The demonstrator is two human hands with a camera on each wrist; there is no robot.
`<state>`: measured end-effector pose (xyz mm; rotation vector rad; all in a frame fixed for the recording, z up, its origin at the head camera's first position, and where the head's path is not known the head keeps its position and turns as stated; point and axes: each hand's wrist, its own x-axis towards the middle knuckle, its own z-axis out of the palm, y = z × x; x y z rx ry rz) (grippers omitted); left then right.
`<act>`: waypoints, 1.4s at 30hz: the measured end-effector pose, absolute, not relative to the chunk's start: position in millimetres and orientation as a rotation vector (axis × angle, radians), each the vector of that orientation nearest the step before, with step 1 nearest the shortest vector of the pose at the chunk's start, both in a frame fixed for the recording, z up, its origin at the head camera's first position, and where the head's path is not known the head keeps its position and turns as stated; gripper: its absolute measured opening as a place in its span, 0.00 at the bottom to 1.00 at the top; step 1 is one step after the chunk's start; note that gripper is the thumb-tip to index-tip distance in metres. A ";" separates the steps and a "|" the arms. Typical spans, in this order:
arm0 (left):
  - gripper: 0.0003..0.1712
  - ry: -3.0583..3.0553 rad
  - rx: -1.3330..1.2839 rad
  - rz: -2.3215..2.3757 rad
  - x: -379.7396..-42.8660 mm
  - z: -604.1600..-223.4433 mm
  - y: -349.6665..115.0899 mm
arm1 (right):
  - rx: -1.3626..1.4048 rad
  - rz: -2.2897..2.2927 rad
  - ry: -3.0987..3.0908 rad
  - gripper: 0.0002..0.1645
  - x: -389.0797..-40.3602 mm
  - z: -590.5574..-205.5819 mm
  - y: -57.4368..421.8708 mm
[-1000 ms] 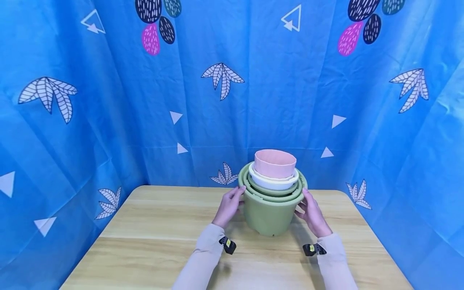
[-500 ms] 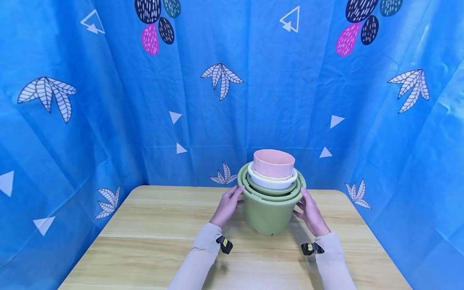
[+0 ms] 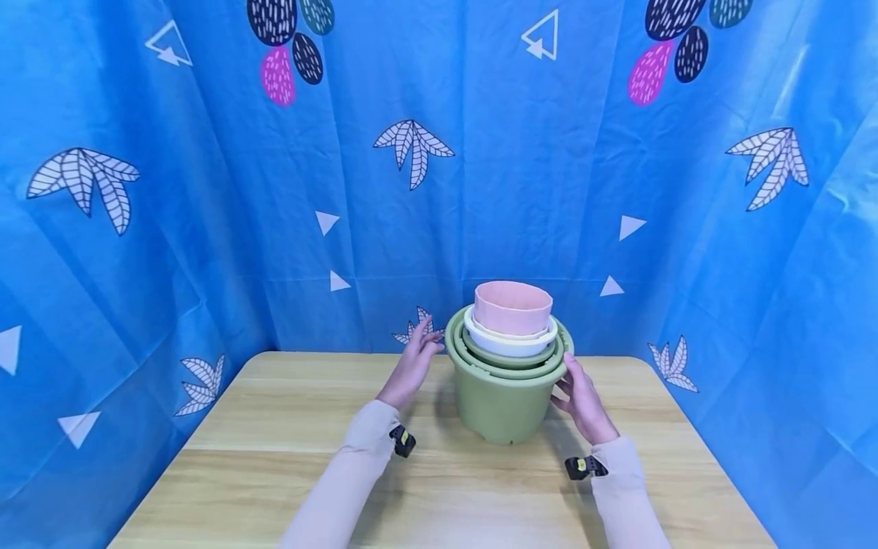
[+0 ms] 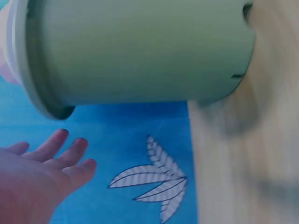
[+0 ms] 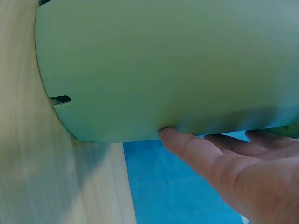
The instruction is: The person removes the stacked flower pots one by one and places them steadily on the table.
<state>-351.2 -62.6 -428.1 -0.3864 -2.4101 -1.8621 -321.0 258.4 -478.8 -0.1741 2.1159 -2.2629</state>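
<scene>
Green pot (image 3: 507, 408): nested rims (image 3: 511, 362), head cam only.
L hand (image 3: 410, 366): L of pot, apart, fingers wide.
R hand (image 3: 585, 402): R of pot, fingers loose, touching it.

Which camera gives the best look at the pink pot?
The head view: it shows the pink pot upright atop the stack, rim, wall and some of the inside visible, only its lower end hidden. Left wrist: just a pinkish sliver, probably it, cropped at the left edge. Right wrist: none; the big green pot fills much of it.
</scene>
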 end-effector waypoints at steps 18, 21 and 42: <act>0.49 -2.668 -0.623 -1.498 -371.8 -383.7 -36.9 | -0.156 -2.254 2.134 0.48 -322.1 -481.4 261.0; 0.49 -2.682 -0.622 -1.474 -372.6 -381.8 -31.9 | -0.155 -2.253 2.131 0.48 -321.7 -482.6 261.0; 0.54 -2.635 -0.722 -1.457 -383.5 -375.4 -11.2 | -0.155 -2.255 2.133 0.48 -320.3 -478.5 260.1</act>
